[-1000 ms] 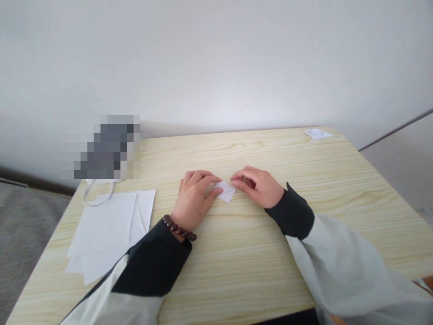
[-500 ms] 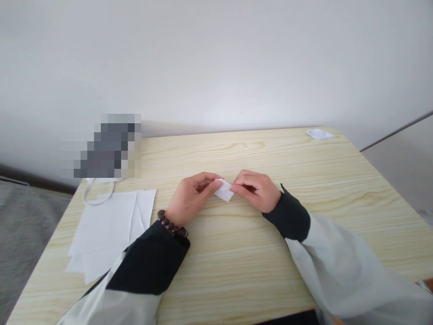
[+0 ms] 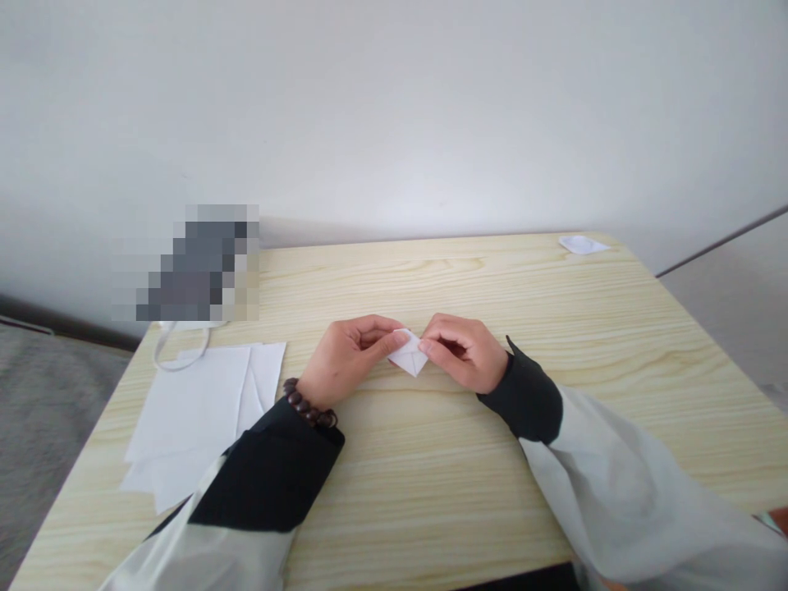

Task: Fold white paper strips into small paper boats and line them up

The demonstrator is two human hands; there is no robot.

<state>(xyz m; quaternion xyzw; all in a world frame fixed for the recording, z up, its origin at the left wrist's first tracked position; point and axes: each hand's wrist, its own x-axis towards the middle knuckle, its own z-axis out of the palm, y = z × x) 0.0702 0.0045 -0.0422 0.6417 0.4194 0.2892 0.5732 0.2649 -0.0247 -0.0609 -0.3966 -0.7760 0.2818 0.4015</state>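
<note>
A small folded piece of white paper point(image 3: 411, 358) is between my hands, above the middle of the table, with crease lines on its face and one corner pointing toward me. My left hand point(image 3: 352, 358) pinches its left side, the thumb lying on top and the fingers behind. On its right edge my right hand point(image 3: 463, 350) is closed, thumb and forefinger gripping the paper. The fingertips behind the paper are partly hidden.
White sheets point(image 3: 190, 402) lie in a loose stack at the left of the wooden table point(image 3: 431, 476). Behind them is a blurred-out dark object point(image 3: 194, 271) and a white loop point(image 3: 180, 361). Another folded white paper point(image 3: 582, 245) lies at the far right corner, near the wall.
The folded paper has turned slightly, so its corner now points toward me and more of its creased face shows. Both hands still grip it and have shifted only a little.
</note>
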